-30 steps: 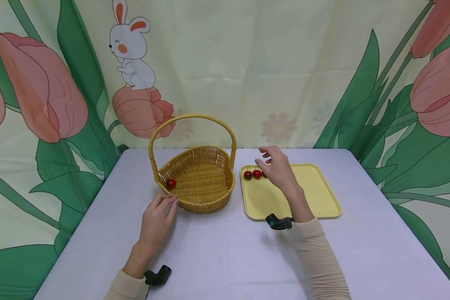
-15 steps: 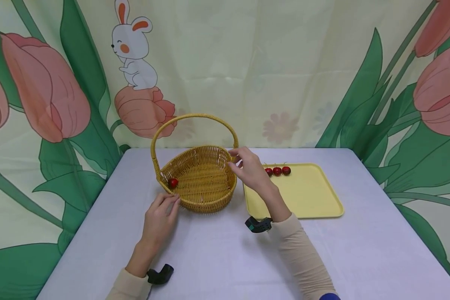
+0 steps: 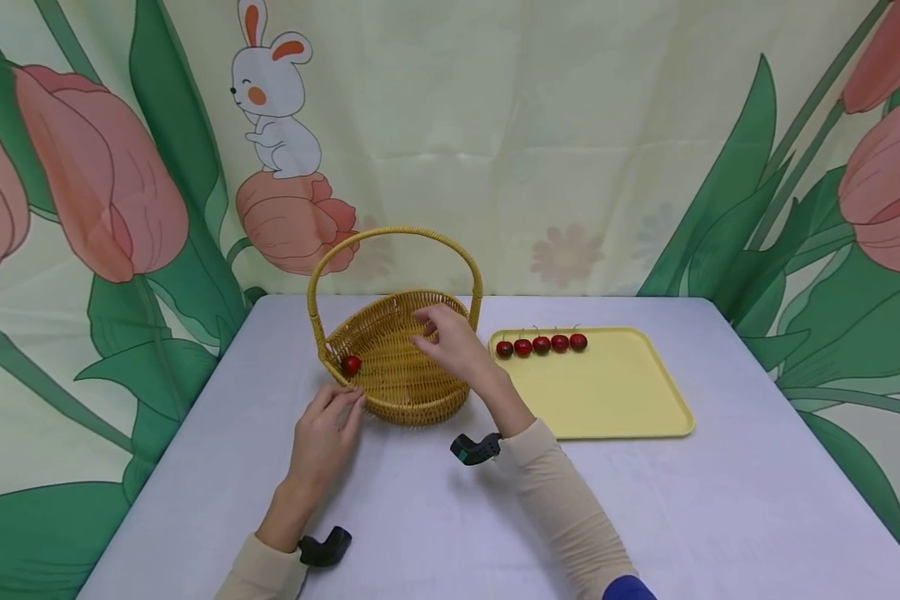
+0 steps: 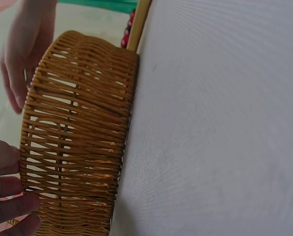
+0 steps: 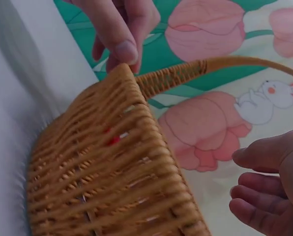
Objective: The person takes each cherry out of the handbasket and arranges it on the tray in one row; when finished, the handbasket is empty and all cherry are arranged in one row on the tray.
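Note:
A wicker basket (image 3: pixel 412 410) with a tall arched handle stands on the table, one red cherry (image 3: pixel 351 364) lying inside at its left. My left hand (image 3: pixel 326 433) pinches the basket's near-left rim; in the left wrist view its fingers (image 4: pixel 18 206) lie against the weave. Over the right part of the basket hovers my right hand (image 3: pixel 453 343), fingers loosely bent. In the right wrist view a gap shows between that hand's thumb and fingers (image 5: pixel 257 196), and nothing is held there. Several dark red cherries (image 3: pixel 542 345) with stems sit in a row on the yellow tray (image 3: pixel 607 392).
The tray rests to the right of the basket on a white-covered table (image 3: pixel 390 517). Behind the table hangs a curtain (image 3: pixel 570 150) printed with tulips and a rabbit. The basket's handle (image 3: pixel 412 231) arches above its opening.
My right hand has moved left from above the tray's cherries to above the basket, uncovering the row of cherries. The left hand keeps its place on the rim. The view shifts slightly.

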Demonstrator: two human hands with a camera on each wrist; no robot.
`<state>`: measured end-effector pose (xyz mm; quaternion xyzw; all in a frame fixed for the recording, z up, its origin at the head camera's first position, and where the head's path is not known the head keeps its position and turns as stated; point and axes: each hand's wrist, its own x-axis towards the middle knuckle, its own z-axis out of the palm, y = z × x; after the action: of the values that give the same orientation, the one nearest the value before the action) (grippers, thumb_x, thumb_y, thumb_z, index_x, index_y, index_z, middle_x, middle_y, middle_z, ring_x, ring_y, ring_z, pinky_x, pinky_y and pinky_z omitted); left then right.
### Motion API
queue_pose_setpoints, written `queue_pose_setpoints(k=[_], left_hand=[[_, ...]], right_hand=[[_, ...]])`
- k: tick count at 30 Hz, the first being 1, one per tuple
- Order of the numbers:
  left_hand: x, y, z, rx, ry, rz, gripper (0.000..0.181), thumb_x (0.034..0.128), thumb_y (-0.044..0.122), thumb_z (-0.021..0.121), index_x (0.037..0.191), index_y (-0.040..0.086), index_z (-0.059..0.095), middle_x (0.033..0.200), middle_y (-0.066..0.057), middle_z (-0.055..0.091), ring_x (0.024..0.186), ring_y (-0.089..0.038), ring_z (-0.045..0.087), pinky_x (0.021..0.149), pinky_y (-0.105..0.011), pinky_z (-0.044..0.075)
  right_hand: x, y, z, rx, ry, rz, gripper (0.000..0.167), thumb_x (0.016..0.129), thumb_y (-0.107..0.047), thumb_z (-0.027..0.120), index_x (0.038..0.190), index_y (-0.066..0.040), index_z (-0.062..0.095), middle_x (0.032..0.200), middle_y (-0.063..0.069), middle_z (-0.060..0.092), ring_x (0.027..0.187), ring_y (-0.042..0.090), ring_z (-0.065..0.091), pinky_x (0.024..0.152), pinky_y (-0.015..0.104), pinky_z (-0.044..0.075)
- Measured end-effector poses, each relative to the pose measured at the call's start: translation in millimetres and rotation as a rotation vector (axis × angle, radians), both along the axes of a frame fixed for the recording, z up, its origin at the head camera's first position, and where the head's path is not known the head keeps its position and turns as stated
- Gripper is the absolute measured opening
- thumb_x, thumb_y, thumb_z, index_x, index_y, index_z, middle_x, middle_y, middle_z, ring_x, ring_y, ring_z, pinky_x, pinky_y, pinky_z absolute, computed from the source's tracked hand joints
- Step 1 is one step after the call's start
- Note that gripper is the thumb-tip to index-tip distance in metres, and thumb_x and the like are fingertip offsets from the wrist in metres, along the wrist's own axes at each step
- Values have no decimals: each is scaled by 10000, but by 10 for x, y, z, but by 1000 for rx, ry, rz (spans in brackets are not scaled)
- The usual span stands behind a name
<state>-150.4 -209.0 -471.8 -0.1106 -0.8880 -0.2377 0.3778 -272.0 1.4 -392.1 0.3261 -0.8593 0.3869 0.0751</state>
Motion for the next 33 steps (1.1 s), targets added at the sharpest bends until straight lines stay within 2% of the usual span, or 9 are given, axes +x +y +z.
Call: queue_pose_setpoints(k=[5, 12, 21, 26, 33], left_hand=[[-4, -14, -6, -7, 45, -15, 146, 829, 29, 797, 966, -5, 761, 953, -76, 660, 867, -219, 690, 690, -329, 591], [-7, -22, -5, 4, 59, -27, 158, 809, 6, 807, 958, -5, 759, 943, -76, 658, 855, -228, 690, 693, -346, 597], [-17, 4, -1, 4, 36, -27, 155, 823, 19, 800, 972, -2, 761, 950, -71, 656, 848, -230, 686, 693, -355, 603], [-6, 17, 7, 11, 7, -27, 162, 839, 41, 794, 992, -3, 762, 958, -68, 652, 851, -221, 684, 690, -342, 605], [4, 5, 11, 6, 2, -13, 168, 835, 44, 799, 993, -1, 763, 958, -65, 652, 867, -222, 687, 717, -340, 612]], right_hand=[[-26, -173, -49, 37, -47, 17, 364, 947, -133, 686, 1277, 4, 614, 1241, 136, 633, 1029, 262, 643, 846, 338, 578], [-43, -373, -142, 81, -103, 44, 397, 952, -155, 684, 1312, -12, 600, 1267, 139, 618, 1078, 290, 646, 863, 333, 582], [-48, -587, -253, 154, -136, 66, 430, 964, -159, 671, 1360, -24, 576, 1314, 137, 598, 1083, 248, 646, 853, 278, 576], [-56, -708, -267, 199, -153, 82, 437, 967, -153, 666, 1374, -28, 569, 1342, 138, 587, 1088, 248, 645, 873, 290, 577], [-91, -883, -271, 307, -128, 91, 439, 968, -179, 671, 1375, -47, 573, 1345, 109, 606, 1198, 225, 612, 1004, 328, 541]])
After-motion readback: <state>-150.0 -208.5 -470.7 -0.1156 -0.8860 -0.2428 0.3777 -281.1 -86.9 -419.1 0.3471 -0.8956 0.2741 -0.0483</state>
